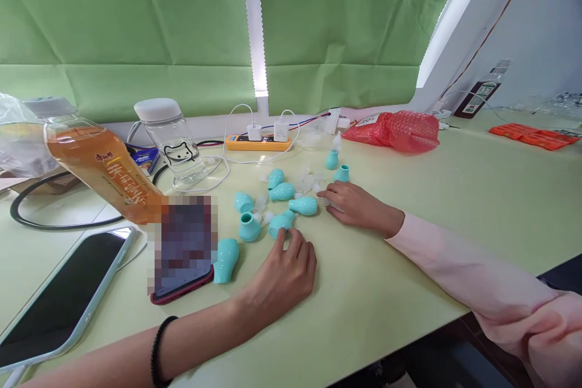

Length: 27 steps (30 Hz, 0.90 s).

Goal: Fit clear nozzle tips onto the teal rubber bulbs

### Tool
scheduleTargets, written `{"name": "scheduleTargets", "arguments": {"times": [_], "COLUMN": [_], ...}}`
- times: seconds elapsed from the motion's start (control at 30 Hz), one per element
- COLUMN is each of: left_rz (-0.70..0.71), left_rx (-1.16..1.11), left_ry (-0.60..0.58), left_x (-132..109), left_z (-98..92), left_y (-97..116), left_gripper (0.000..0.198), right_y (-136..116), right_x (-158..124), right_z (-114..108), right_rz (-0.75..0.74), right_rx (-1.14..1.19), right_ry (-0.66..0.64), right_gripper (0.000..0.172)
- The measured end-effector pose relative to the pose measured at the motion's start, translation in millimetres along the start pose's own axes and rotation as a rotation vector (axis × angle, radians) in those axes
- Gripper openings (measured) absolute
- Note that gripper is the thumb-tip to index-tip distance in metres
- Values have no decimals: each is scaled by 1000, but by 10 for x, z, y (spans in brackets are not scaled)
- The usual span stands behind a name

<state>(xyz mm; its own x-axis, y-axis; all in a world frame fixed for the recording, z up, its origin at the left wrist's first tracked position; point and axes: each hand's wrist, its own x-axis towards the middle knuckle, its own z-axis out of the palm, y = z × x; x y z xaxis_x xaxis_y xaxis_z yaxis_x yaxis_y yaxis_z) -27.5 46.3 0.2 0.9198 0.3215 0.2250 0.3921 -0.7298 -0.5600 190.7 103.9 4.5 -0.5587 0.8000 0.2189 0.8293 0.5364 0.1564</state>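
On the pale green table, small teal vase-shaped pieces lie scattered among small translucent plastic pieces (307, 182). My left hand (291, 267) is curled, its fingertips on the lower edge of one teal piece (280, 224) lying on its side; its thumb is hidden. A teal piece (249, 227) stands upright to its left, and a larger one (226, 260) lies beside a phone. My right hand (357, 206), beyond a pink sleeve, reaches in from the right with bent fingers around a translucent piece (336, 205), near another lying teal piece (303, 205).
Left are an orange drink bottle (104, 163), a clear bottle (175, 148), a red-edged phone (186, 254) and a larger phone (63, 297). A power strip (259, 143) with chargers and a red bubble-wrap package (398, 131) lie at the back; orange pieces (531, 135) lie far right.
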Motion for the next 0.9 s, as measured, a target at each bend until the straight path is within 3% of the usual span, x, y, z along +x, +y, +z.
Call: {"name": "scheduleTargets", "arguments": {"times": [0.2,0.37,0.5,0.63,0.77,0.9], "left_rz": [-2,-19,-13,-23,-30,-18], "left_rx": [-52,-140,-136,-136,-90,-87], "left_ry": [17,19,19,23,16,106], "left_x": [2,10,4,1,-9,-23], "left_z": [-24,-46,-32,-34,-23,29], "left_y": [12,19,32,43,58,57], "left_gripper": [29,28,28,28,29,24], "right_y": [-20,-45,-2,46,41,-77], "right_x": [-8,92,190,222,215,118], "right_z": [-16,-10,43,138,168,-30], "right_rz": [27,-6,-50,-56,-41,15], "right_rx": [130,222,236,279,340,539], "right_ry": [130,272,178,144,322,601], "right_gripper": [18,39,43,28,19,12]}}
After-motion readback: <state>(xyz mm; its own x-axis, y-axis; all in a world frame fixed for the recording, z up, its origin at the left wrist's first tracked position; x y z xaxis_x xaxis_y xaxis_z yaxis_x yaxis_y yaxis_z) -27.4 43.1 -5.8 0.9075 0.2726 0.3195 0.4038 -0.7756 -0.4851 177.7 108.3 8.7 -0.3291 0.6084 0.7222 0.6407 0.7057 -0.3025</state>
